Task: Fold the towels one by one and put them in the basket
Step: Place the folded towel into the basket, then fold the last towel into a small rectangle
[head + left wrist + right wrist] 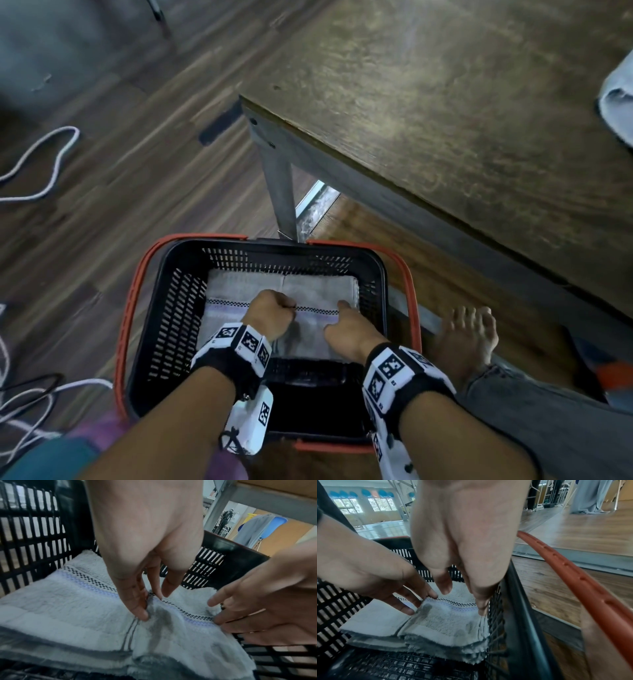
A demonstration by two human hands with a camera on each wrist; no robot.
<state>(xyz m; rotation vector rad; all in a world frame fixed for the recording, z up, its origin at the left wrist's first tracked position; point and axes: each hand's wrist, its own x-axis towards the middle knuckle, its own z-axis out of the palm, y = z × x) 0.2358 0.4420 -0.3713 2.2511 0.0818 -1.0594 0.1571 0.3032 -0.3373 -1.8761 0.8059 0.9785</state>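
looking down from the head cam: i see both hands inside the black plastic basket (171, 308), which sits on the wood floor (102, 222) just beside the table leg (281, 195). red handles (409, 291) lie folded down around the rim.

two folded white towels sit side by side on the basket bottom, touching along a centre seam. the right-hand towel (318, 291) has a checkered stripe band and a grey stain; the left-hand towel (226, 291) lies flat against the left wall.

my left hand (270, 313) is pinching the right-hand towel's inner edge at the seam between thumb and fingers, clearest in the left wrist view (137, 601). my right hand (346, 325) has fingers bent downward at that towel's outer edge, against the right basket wall; fingertips (482, 608) touch the cloth there. i cannot tell whether it grips or only presses.

one more pale towel (620, 92) lies at the far right edge of the wooden table (445, 102), mostly out of frame. white cables (44, 164) trail on the floor to the left. a bare foot (469, 335) rests right of the basket.
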